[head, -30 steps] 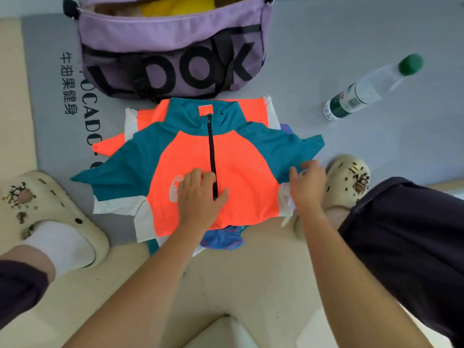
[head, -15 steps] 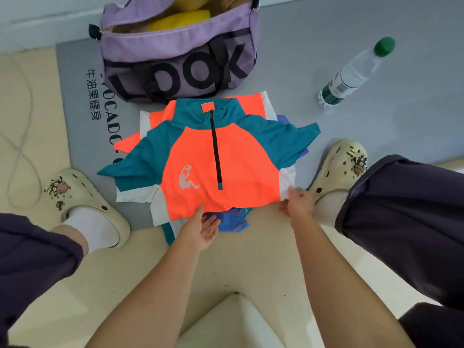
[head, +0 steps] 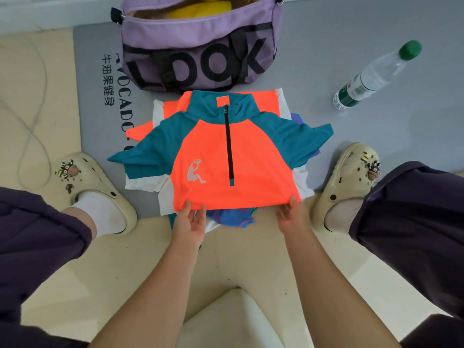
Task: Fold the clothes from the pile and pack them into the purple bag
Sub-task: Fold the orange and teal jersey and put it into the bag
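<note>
Both my hands pinch the near hem of the top shirt.

The open purple fabric bag [head: 200, 46] stands behind the orange and teal zip-neck shirt [head: 226, 156] lying on the pile; my left hand [head: 190, 219] and right hand [head: 292, 214] grip its hem.

You have one purple bag [head: 200, 46] at twelve o'clock, one water bottle [head: 374, 76] at two o'clock, and two cream clogs, one at nine o'clock [head: 93, 182] and one at three o'clock [head: 349, 177]. At least three garments lie stacked in the middle: two orange-and-teal shirts [head: 238, 167] and a blue piece [head: 231, 218]. Your two hands, left [head: 192, 219] and right [head: 291, 213], sit at six o'clock.
</note>
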`<action>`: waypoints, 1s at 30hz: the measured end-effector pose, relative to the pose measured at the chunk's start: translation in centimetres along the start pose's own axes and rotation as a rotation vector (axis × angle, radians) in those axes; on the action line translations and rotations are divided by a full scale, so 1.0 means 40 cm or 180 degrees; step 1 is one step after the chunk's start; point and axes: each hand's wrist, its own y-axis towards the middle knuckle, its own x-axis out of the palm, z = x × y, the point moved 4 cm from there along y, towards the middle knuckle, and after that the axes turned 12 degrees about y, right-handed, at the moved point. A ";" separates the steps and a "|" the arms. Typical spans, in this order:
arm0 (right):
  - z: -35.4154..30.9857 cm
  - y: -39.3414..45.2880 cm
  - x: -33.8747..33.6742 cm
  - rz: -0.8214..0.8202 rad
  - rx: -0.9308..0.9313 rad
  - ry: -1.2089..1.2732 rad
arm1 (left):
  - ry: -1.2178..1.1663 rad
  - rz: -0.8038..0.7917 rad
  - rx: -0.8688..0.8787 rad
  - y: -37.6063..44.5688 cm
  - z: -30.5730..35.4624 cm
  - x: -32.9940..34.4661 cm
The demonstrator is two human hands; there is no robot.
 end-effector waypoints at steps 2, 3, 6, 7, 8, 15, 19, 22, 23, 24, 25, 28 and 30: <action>0.005 0.001 0.000 -0.0096 0.0020 0.0290 | 0.0061 -0.0056 -0.0080 -0.006 -0.009 -0.025; 0.012 -0.007 0.007 -0.0181 0.0111 0.0270 | 0.0131 -0.0049 -0.0145 -0.006 -0.016 -0.037; 0.037 -0.021 0.029 -0.0380 0.0329 -0.0327 | 0.0063 0.0017 -0.0204 0.002 -0.002 -0.059; 0.043 -0.025 0.028 -0.0334 0.0331 -0.0512 | 0.0003 0.0050 -0.0171 0.011 0.012 -0.066; 0.043 -0.023 0.021 -0.0228 0.0230 -0.0663 | -0.0043 0.0062 -0.0129 0.015 0.033 -0.068; -0.046 -0.076 -0.004 0.2583 -0.1584 -0.1590 | 0.1788 0.1360 0.0044 0.042 0.146 -0.149; 0.031 -0.148 0.153 0.0174 -0.3185 -0.3674 | 0.2865 0.2099 0.1188 0.028 0.240 -0.144; 0.111 -0.226 0.276 -0.0942 -0.4240 -0.4420 | 0.3409 0.1986 0.2002 0.035 0.328 -0.071; 0.142 -0.230 0.316 -0.1318 -0.4361 -0.4643 | 0.3590 0.1920 0.2120 0.046 0.358 -0.053; 0.172 -0.226 0.352 -0.1602 -0.4457 -0.4939 | 0.3749 0.1904 0.2164 0.061 0.389 -0.043; 0.197 -0.216 0.376 -0.1791 -0.4568 -0.5230 | 0.3919 0.1903 0.2207 0.076 0.422 -0.036; 0.230 -0.143 0.396 -0.1872 -0.4476 -0.6052 | 0.4571 0.1888 0.2497 0.123 0.510 -0.016; 0.235 -0.084 0.380 -0.1804 -0.4343 -0.6463 | 0.4965 0.1762 0.2720 0.153 0.556 -0.007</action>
